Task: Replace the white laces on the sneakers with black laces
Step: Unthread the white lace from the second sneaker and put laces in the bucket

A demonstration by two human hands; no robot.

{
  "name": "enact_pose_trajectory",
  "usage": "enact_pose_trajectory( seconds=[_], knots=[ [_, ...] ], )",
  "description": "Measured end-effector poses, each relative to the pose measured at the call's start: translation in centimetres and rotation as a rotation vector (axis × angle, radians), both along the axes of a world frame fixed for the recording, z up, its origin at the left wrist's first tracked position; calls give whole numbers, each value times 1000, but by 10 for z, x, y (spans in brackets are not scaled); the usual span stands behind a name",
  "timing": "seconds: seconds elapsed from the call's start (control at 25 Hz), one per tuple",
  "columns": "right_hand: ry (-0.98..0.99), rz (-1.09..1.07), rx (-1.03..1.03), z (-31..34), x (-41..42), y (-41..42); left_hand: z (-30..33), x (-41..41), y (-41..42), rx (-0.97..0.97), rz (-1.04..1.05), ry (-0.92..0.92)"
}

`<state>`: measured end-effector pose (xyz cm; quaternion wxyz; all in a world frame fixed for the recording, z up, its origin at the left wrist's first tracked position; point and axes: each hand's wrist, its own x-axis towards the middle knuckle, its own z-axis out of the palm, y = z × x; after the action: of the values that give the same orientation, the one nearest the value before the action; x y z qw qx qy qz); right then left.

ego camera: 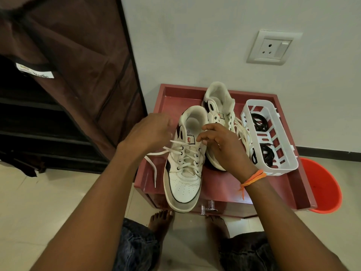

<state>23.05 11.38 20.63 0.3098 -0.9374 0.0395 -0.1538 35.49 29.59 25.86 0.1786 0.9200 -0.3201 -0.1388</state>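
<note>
Two white sneakers stand on a red cabinet top (289,184). The near sneaker (183,184) points its toe at me and still carries a white lace (187,155), untied, with one loose end (152,169) trailing off to the left. My left hand (150,132) hovers blurred over the shoe's left side at the upper eyelets; what its fingers hold is unclear. My right hand (220,145) has curled fingers at the tongue and the right upper eyelets. The far sneaker (218,106) has its white lace (242,133) pulled loose beside it. Black laces (263,151) lie coiled in a white basket (281,169).
A brown fabric shoe rack (64,90) stands to the left. An orange bucket (322,186) sits on the floor right of the cabinet. A wall socket (273,47) is above. My bare feet (160,222) are at the cabinet's drawer knobs (209,206).
</note>
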Motion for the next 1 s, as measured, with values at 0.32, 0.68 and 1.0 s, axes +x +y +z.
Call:
enact_pose_trajectory(
  seconds=[0.32, 0.68, 1.0],
  knots=[
    [-12, -6, -41, -5, 2, -2, -15, -20, -27, -76, -246, 109],
    [0, -3, 14, 1, -2, 0, 10, 26, 36, -28, 78, -38],
    [45, -10, 39, -6, -2, 4, 0, 12, 14, 454, -36, 184]
  ],
)
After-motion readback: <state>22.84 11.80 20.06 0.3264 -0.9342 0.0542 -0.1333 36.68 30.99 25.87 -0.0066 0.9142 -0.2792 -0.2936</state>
